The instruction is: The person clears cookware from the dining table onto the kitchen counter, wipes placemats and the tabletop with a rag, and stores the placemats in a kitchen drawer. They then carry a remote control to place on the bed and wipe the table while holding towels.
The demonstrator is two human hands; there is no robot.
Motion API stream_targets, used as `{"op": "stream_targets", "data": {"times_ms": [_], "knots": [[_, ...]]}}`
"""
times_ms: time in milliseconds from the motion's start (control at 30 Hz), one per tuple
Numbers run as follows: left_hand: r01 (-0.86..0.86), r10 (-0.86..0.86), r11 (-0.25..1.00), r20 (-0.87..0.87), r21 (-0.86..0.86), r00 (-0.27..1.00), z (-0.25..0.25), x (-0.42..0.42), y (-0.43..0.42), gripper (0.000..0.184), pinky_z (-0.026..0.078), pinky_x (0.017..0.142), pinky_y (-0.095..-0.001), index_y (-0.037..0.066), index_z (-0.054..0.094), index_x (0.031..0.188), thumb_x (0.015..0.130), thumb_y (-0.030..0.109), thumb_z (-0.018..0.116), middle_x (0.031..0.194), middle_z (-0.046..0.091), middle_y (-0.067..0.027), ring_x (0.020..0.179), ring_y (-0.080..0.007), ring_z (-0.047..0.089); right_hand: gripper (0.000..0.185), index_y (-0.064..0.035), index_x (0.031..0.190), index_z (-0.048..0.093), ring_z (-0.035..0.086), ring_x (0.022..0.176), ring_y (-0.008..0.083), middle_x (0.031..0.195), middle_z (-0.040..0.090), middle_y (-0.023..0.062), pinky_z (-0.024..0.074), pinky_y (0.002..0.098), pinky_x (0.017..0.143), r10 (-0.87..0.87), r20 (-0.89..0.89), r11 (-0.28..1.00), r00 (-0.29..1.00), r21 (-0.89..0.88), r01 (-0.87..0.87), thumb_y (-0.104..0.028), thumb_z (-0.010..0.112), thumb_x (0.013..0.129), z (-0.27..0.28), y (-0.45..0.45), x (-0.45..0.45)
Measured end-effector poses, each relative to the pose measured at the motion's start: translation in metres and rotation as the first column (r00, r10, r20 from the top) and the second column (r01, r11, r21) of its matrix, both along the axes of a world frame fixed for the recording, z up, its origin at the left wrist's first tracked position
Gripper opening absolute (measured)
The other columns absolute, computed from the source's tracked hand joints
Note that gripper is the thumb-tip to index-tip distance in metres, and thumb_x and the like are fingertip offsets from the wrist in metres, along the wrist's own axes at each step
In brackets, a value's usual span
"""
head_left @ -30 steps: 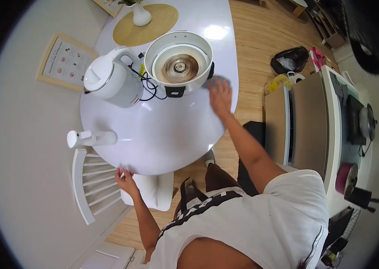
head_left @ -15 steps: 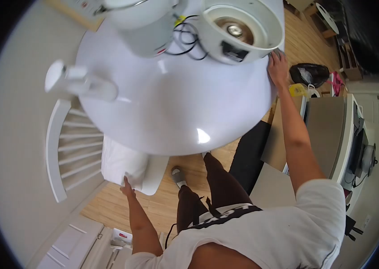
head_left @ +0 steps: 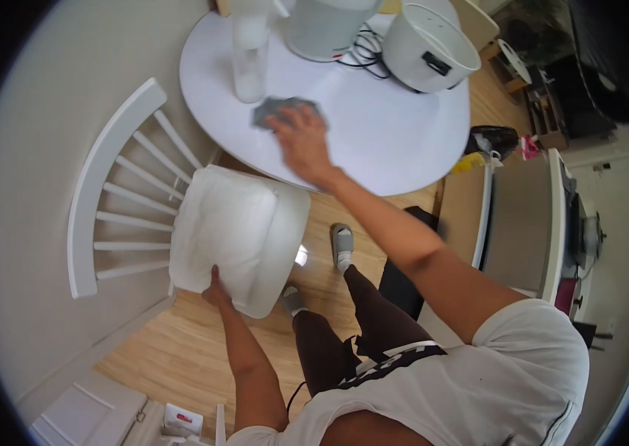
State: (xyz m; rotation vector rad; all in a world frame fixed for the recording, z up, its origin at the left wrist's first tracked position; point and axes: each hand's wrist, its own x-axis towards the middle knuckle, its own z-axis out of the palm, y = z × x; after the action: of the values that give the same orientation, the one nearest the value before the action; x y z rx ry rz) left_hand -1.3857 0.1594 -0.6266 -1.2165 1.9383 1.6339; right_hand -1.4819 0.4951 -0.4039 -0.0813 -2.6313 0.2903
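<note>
My right hand (head_left: 304, 144) presses a grey cloth (head_left: 279, 113) on the top of the round white table (head_left: 381, 126), near its left side. The fingers lie over the cloth. Just behind it stands a clear and white bottle (head_left: 250, 70). Down at the left, my left hand (head_left: 216, 291) grips the near edge of a white cushion (head_left: 229, 208), thumb on top and fingers hidden below. That cushion rests on a white chair (head_left: 117, 186) with a spindle back, close to the table.
A white kettle-like appliance (head_left: 326, 26), a black cord (head_left: 365, 56) and a round white pot-like appliance (head_left: 422, 52) stand at the table's back. Cabinets (head_left: 519, 223) line the right side. A wall rises behind the chair. My feet are on the wooden floor (head_left: 173, 349).
My right hand has swept from the table's right edge to its left side, where the grey cloth now shows. My left hand stays at the cushion. The view has shifted toward the chair.
</note>
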Motion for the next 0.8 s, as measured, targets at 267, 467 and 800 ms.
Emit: {"op": "stream_targets", "data": {"times_ms": [267,467,800], "knots": [[-0.024,0.112,0.694,-0.074,0.719,0.991,0.068,-0.003,-0.026,0.049,0.048,0.089,-0.0432,-0.004,0.046,0.122,0.078,0.012,0.06,0.115,0.055,-0.0162,0.101,-0.0332,0.056,0.038,-0.0207,0.124,0.053,0.033,0.125,0.0326,0.132,0.044,0.0063,0.0269,0.0486,0.102,0.193,0.146,0.981,0.97,-0.058,-0.186,-0.018,0.051,0.086,0.037,0.024,0.107],[0.225,-0.205,0.974,-0.334,0.025,0.92,0.29,0.037,0.01,0.056,0.049,0.079,-0.0397,-0.01,0.053,0.111,0.058,0.002,0.066,0.104,0.058,-0.0197,0.087,-0.0311,0.057,0.04,-0.0203,0.126,0.051,0.032,0.126,0.036,0.133,0.043,0.0074,0.0259,0.0503,0.103,-0.225,0.126,0.973,0.966,-0.027,0.23,-0.017,0.049,0.086,0.029,0.159,0.174],[0.979,-0.979,0.189,0.07,-0.076,0.194,0.512,0.095,0.23,0.047,0.045,0.084,-0.0362,-0.003,0.052,0.12,0.078,0.015,0.067,0.103,0.06,-0.0196,0.091,-0.0165,0.056,0.039,-0.021,0.125,0.052,0.031,0.126,0.036,0.134,0.041,0.007,0.0254,0.0535,0.103,-0.479,0.122,0.866,0.869,-0.096,0.491,-0.016,0.051,0.086,0.029,0.384,0.151]]}}
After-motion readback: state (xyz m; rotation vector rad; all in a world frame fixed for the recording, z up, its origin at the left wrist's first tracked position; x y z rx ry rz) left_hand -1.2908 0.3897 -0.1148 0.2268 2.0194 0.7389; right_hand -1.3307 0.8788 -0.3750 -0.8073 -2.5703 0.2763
